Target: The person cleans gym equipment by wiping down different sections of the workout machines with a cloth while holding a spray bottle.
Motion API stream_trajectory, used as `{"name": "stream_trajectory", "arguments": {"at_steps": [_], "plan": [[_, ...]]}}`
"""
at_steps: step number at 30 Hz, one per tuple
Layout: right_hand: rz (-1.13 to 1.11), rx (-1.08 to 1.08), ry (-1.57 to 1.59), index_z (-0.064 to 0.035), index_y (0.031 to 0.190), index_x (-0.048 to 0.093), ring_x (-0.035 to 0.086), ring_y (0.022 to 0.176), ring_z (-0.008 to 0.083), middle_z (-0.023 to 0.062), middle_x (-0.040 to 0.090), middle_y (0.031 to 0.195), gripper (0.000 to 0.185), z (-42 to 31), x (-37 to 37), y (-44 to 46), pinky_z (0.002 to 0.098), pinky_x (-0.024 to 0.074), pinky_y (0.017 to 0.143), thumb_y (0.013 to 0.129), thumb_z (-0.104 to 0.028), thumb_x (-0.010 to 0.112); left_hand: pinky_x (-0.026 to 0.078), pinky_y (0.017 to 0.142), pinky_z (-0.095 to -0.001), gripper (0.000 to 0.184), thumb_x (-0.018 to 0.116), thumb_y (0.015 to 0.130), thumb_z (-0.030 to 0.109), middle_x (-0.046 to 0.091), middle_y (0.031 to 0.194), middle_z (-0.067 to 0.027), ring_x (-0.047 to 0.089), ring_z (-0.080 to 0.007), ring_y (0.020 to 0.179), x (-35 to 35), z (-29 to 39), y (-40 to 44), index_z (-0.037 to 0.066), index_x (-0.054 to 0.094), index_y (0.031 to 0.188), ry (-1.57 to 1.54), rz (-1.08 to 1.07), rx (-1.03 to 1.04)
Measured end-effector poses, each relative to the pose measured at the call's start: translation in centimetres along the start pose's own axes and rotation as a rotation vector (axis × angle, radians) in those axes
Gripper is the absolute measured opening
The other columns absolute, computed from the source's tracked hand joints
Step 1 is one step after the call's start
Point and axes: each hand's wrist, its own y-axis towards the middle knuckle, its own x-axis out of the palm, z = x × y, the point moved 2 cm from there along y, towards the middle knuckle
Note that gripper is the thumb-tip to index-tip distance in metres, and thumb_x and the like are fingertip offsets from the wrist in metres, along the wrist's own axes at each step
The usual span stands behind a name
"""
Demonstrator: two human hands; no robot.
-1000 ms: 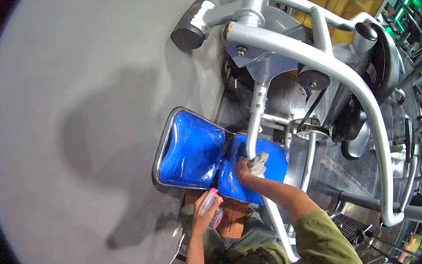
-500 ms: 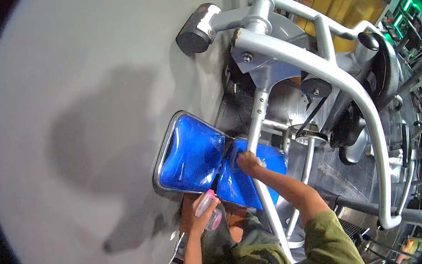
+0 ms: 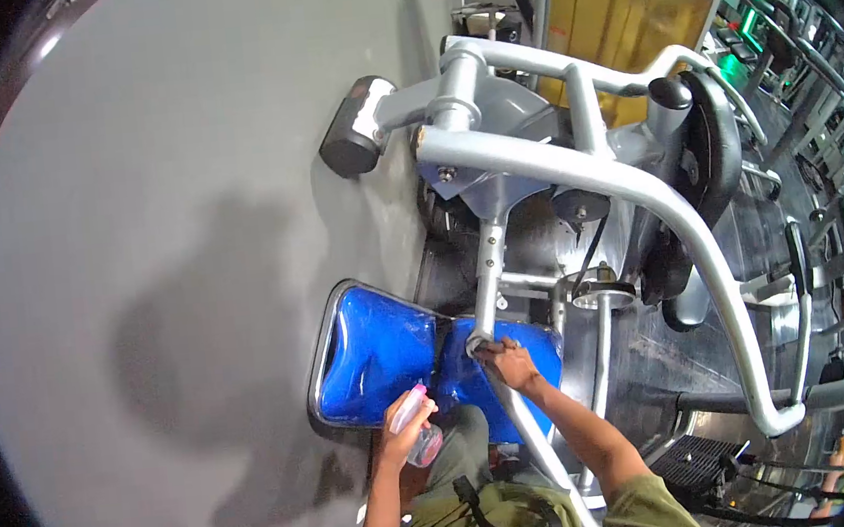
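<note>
My left hand (image 3: 403, 428) is wrapped round a clear spray bottle (image 3: 425, 448) with a pink top, near the lower edge of the blue chair backrest (image 3: 375, 353). Over the blue seat (image 3: 531, 359), my right hand (image 3: 511, 363) closes on a greyish cloth (image 3: 480, 345) pressed against the slanting silver bar (image 3: 490, 280). Most of the cloth is hidden by the fingers and the bar.
A large curved silver frame (image 3: 574, 165) of a gym machine arches above and to the right. A black-ended cylinder (image 3: 351, 139) juts out by the grey wall (image 3: 182, 164). A black pad (image 3: 713, 143) and more machines stand at the right.
The view has shifted, so the machine and chair sit lower in the frame. My right hand has turned on the bar, and the cloth now shows at its left. My left hand still holds the bottle.
</note>
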Motion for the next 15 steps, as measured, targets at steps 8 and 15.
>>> {"name": "stream_trajectory", "arguments": {"at_steps": [8,15], "plan": [[0.038,0.263,0.373,-0.0222,0.115,0.071,0.060,0.115,0.0285,0.0048,0.062,0.128,0.037,-0.8,-1.2,-2.8,0.0402,0.0515,0.096,0.079,-0.016,0.069,0.047,0.061,-0.0229,0.012,0.068,0.092,0.014,0.067,0.087,-0.0018,0.058,-0.0067,0.069,2.0,-0.6,5.5,0.005,0.065,0.097,0.002,-0.159,-0.044],[0.457,0.453,0.511,-0.0162,0.111,0.071,0.065,0.098,0.0338,0.0140,0.067,0.110,0.035,-1.2,0.5,-1.6,0.0397,0.0519,0.087,0.077,-0.011,0.075,0.048,0.061,-0.0228,0.010,0.069,0.091,0.013,0.067,0.088,-0.0019,0.060,-0.0072,0.071,2.6,-1.6,8.7,0.005,0.065,0.095,0.034,-0.228,-0.049]]}}
